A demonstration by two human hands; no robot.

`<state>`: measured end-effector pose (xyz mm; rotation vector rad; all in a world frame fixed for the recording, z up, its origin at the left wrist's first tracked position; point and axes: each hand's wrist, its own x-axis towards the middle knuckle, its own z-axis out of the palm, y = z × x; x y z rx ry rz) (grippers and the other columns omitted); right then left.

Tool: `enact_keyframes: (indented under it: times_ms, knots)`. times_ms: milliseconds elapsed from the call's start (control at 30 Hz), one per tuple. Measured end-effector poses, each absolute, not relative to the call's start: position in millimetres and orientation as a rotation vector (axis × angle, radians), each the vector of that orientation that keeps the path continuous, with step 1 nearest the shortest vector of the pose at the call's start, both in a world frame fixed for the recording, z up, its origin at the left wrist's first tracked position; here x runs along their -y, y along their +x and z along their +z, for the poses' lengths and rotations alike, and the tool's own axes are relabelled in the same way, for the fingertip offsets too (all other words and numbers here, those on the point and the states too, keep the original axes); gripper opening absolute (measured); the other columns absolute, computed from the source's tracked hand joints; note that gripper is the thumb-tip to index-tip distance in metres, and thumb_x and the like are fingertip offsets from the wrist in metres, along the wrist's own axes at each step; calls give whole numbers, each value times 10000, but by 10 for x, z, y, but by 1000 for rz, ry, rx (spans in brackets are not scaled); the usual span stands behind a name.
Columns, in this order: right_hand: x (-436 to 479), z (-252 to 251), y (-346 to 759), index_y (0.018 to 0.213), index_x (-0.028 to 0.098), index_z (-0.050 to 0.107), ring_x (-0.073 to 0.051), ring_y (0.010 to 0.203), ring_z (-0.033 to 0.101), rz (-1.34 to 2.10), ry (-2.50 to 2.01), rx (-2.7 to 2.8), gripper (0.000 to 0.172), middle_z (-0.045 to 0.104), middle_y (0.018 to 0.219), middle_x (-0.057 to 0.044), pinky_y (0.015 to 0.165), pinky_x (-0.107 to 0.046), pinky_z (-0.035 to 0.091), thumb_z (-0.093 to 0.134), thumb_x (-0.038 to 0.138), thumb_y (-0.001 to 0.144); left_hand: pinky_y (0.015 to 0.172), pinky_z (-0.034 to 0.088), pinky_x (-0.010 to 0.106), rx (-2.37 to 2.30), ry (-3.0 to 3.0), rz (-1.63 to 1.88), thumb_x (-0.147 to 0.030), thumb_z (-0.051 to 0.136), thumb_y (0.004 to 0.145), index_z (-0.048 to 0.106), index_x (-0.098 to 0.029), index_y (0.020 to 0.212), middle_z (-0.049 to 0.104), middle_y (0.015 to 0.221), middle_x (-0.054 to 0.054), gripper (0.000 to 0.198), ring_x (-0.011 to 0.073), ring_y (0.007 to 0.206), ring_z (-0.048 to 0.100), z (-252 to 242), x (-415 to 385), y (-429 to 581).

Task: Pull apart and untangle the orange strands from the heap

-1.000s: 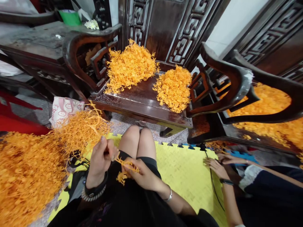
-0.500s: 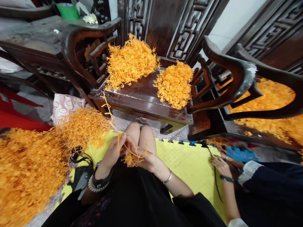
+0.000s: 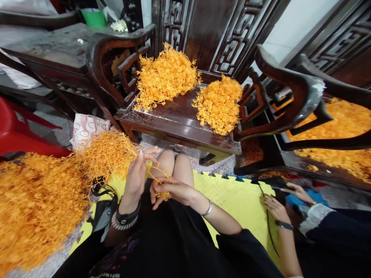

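Observation:
My left hand (image 3: 136,175) is raised above my lap with its fingers stretched out and apart. Thin orange strands (image 3: 158,168) reach from beside its fingers across to my right hand, with a small yellow-green bit (image 3: 149,163) at their left end. My right hand (image 3: 174,190) is closed around the strands, its fingers bent. Below its fingers hangs a small orange tuft (image 3: 165,195). Close to my left hand lies a loose heap of thin orange stems (image 3: 108,154).
Two orange heaps (image 3: 169,75) (image 3: 218,104) lie on a dark wooden chair (image 3: 176,121). A large orange pile (image 3: 37,208) spreads at left beside a red stool (image 3: 26,135). Yellow foam mat (image 3: 226,197) covers the floor. At right, a co-worker's hands (image 3: 275,208) are near a black cord.
My left hand has drawn a little left, and its fingers have spread from a pinch. The long strand that stood up above it no longer shows there. The co-worker's second hand has come into sight.

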<state>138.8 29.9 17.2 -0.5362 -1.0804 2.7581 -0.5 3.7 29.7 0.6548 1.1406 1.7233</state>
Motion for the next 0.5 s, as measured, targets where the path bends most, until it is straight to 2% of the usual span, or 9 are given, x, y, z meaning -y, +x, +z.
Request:
enact_keyframes:
  times_ms: [67,133,233,300,400,500]
  knots:
    - [-306,136,1395,804,141,562,-153,753,646,2782,-476,1022,294,655,800,-39,662,-282,552,701,398,773,953,433,339,-1045,548,1723,-516,567,853,597,-193,606,664,852,31,407,198,1020,595,298,-47,4]
    - [-316,122,1411,915,156,557,-104,629,603,2805,-435,997,286,644,781,-15,522,-203,487,702,366,787,908,466,348,-1003,466,1754,-534,562,850,513,-198,560,576,687,3,446,177,871,603,342,-29,28]
    - [-305,177,1463,1032,178,547,-30,441,379,2862,-279,1027,350,509,610,76,394,-144,277,718,358,786,746,504,287,-953,450,1795,-517,538,875,374,-192,493,385,523,-29,527,123,605,494,501,74,73]
    - [-268,255,1514,1001,142,584,-26,445,316,2855,-200,1179,347,432,571,87,409,-161,244,695,407,807,584,486,243,-850,454,1738,-483,533,889,304,-186,472,313,478,-32,561,104,493,404,630,191,100]
    - [-177,377,1592,815,109,609,-25,428,301,2735,-228,1422,377,442,554,67,405,-190,226,621,484,845,341,346,210,-657,489,1648,-471,522,896,218,-187,454,219,421,-46,607,74,335,270,779,378,124]
    - [-76,481,1641,664,134,548,-27,402,289,2586,-304,1549,469,442,508,61,403,-204,217,547,561,859,235,159,228,-603,565,1615,-535,493,888,175,-197,422,111,374,-71,658,46,233,94,891,468,142]
